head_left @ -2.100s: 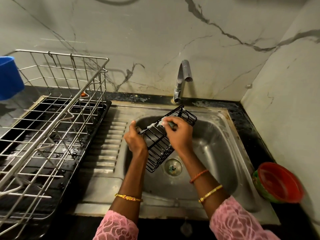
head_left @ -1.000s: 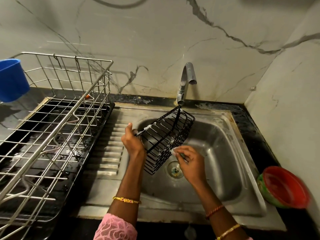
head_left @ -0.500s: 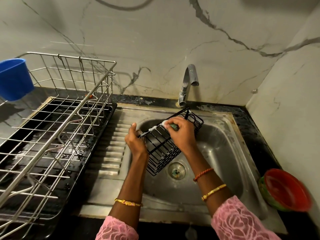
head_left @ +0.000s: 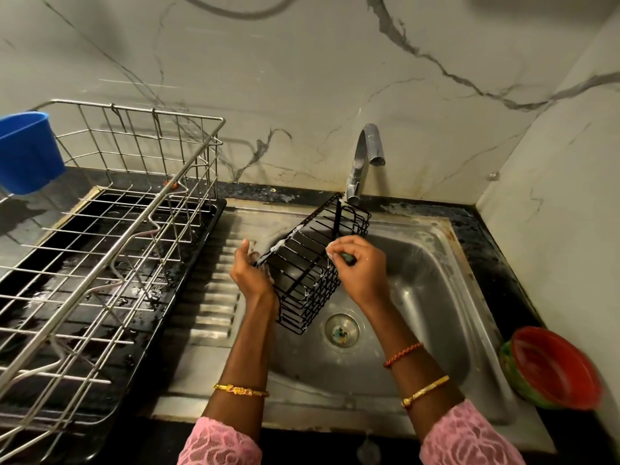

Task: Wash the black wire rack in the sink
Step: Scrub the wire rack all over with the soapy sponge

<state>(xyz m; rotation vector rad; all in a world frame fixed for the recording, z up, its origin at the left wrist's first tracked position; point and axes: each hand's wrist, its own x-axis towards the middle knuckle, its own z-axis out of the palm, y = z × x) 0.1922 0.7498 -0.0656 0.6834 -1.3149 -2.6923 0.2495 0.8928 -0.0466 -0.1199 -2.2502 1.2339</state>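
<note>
While my left hand (head_left: 250, 276) grips the soapy rack (head_left: 310, 263), my right hand (head_left: 360, 266) pinches a scrubber (head_left: 345, 257).
Light, stiff, slippery wire; I'd hold its 9 o'clock corner over the sink (head_left: 436, 297).

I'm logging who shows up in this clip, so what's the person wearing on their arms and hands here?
Both arms have pink lace-patterned sleeves ending well short of the wrists. The left hand is bare, with one gold bangle with small coloured details on that forearm. The right hand is also bare; its arm carries an orange-red braided thread band and a plain gold bangle. No gloves or rings visible.
</note>
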